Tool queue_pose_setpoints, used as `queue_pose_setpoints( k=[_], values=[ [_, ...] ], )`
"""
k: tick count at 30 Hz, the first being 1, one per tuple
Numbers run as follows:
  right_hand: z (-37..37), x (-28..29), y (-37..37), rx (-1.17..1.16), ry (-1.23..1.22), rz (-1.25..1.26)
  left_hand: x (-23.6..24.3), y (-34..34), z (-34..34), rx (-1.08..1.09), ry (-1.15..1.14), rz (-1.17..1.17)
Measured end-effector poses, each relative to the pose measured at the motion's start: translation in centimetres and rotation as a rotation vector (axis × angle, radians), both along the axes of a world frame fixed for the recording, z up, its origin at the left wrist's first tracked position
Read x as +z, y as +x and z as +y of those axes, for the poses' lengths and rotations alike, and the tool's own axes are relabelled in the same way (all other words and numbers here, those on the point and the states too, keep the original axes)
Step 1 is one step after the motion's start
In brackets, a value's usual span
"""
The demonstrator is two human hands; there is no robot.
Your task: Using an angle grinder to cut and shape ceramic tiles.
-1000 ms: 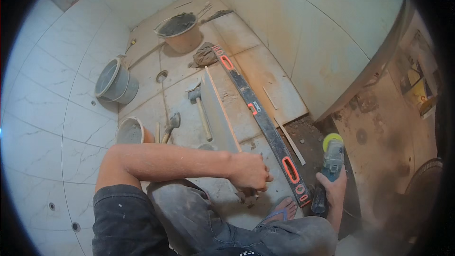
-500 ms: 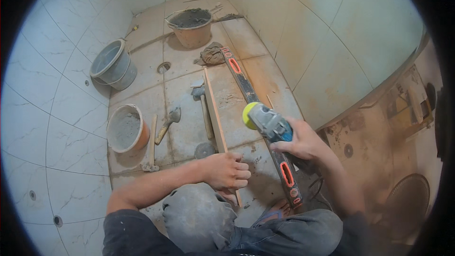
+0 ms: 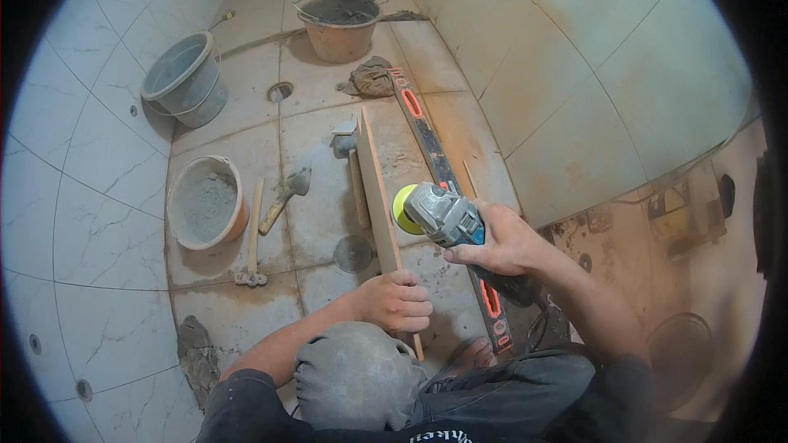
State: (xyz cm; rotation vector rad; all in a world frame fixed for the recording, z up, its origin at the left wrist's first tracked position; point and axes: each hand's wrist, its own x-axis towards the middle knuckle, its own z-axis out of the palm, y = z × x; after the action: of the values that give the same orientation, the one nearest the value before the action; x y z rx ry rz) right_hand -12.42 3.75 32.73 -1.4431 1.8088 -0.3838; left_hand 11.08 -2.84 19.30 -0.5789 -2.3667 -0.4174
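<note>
My left hand (image 3: 392, 303) is closed round the near end of a long, narrow tile (image 3: 377, 197) standing on its edge. In my right hand (image 3: 507, 244) is an angle grinder (image 3: 447, 215) with a yellow-green disc (image 3: 405, 210). The disc faces the tile's upper edge, close beside it; I cannot tell whether they touch. A long black spirit level (image 3: 427, 141) with orange-red grip openings lies on the floor to the right of the tile, partly under the grinder. Behind the tile, a hammer's wooden handle (image 3: 359, 189) is partly hidden.
To the left are a bucket of grey mix (image 3: 207, 234), a hammer (image 3: 255, 230) and a trowel (image 3: 285, 199). Farther off stand a grey bucket (image 3: 187, 86), a mortar bucket (image 3: 340, 37) and a crumpled cloth (image 3: 369, 78). A floor drain (image 3: 280, 92) lies between them. Tiled walls rise on both sides.
The grinder in my right hand has moved left, and its disc is now close to the tile. My left hand still grips the tile's near end. The view has shifted slightly.
</note>
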Motion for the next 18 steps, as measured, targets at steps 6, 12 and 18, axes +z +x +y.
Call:
queue_pose_setpoints(
  k=[6,12,18],
  values=[
    [0.1,-0.6,1.0,-0.032,-0.023,-0.077,-0.6,-0.4,0.3,0.001,0.043,0.075],
    [-0.2,-0.8,1.5,-0.033,0.036,-0.051,-1.7,-0.7,0.4,0.025,-0.028,0.110],
    [-1.1,-0.2,1.3,-0.039,0.070,-0.092,-1.5,-1.1,0.6,0.020,0.026,0.129]
  ],
)
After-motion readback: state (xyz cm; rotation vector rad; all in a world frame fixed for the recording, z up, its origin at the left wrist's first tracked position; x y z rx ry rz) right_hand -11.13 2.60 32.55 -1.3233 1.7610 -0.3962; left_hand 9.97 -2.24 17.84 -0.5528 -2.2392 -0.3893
